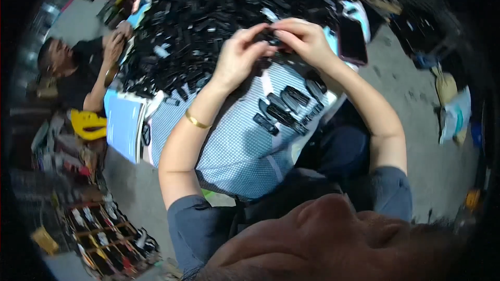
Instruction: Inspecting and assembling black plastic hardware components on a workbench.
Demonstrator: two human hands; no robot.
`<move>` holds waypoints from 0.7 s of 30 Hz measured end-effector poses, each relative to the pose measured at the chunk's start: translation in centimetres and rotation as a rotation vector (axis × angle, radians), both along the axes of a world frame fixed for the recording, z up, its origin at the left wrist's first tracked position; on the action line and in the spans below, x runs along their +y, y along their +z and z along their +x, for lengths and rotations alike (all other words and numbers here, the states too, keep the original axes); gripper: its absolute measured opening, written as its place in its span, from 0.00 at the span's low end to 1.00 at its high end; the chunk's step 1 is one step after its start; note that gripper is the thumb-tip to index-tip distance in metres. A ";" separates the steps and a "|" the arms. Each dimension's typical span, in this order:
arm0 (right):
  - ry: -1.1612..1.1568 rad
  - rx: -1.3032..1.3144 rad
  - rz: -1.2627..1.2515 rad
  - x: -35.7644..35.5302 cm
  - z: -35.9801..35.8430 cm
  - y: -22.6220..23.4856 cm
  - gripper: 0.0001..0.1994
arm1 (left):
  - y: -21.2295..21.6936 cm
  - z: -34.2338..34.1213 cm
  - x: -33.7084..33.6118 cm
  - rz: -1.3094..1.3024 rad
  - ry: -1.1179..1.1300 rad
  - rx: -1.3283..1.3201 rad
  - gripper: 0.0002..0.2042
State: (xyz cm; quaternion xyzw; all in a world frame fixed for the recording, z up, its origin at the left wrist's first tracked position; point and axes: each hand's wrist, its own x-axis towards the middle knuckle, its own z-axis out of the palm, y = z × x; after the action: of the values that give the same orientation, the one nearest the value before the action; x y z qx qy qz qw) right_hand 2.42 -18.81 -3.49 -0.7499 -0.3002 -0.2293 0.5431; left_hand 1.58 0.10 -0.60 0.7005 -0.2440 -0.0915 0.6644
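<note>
While they met above the far edge of the patterned cloth (234,143), the left hand (240,54) and the right hand (304,41) held a small black part (272,35) between them. Each hand appeared to pinch it between thumb and fingers; blur and the fingers themselves hid most of its outline, so its exact shape could not be told.

Judging by the glossy black pieces (281,116) laid in a loose row on the right half of the cloth, the part was probably moulded plastic: light, stiff, and rather slippery where its surface shone. Any thin edge or tab would likely have been its fragile spot, so the sounder hold seemed to be 2 fingertips on opposite sides of the thicker body, with the other hand steadying its end.

A broad heap of dark parts (179,26) lay beyond the cloth, jumbled enough that a piece drawn out might have snagged. A phone (352,41) lay off the cloth's far right corner, and a blue-covered stack (124,125) beside its left edge.
</note>
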 end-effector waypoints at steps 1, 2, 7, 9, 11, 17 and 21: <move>0.052 0.177 0.067 0.3 -0.1 -0.1 0.09 | 0.0 0.0 0.0 0.110 0.085 -0.112 0.18; 0.093 0.356 0.187 0.9 0.0 -0.2 0.10 | 0.3 -0.2 0.2 0.212 0.160 -0.228 0.16; 0.253 0.450 0.300 1.9 0.0 0.9 0.14 | 0.2 0.2 0.8 0.103 0.300 -0.444 0.14; 0.311 0.444 0.441 1.5 -0.4 0.7 0.14 | 0.0 0.5 0.1 -0.020 0.275 -0.247 0.12; 0.299 0.372 0.392 1.2 -0.4 0.2 0.12 | -0.6 0.8 -0.2 -0.014 0.270 -0.237 0.11; 0.263 0.408 0.310 2.5 -0.6 0.5 0.12 | 0.7 -0.6 0.3 0.032 0.368 -0.230 0.13; 0.309 0.491 0.366 1.6 -1.4 0.3 0.12 | 0.7 -0.2 0.2 0.034 0.285 -0.149 0.12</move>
State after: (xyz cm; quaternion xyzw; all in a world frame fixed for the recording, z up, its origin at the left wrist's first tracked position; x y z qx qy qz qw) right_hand 1.06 -17.16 -3.17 -0.6183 -0.2245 -0.0072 0.7531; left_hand 1.42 0.30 0.05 0.7441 -0.1893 0.0516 0.6387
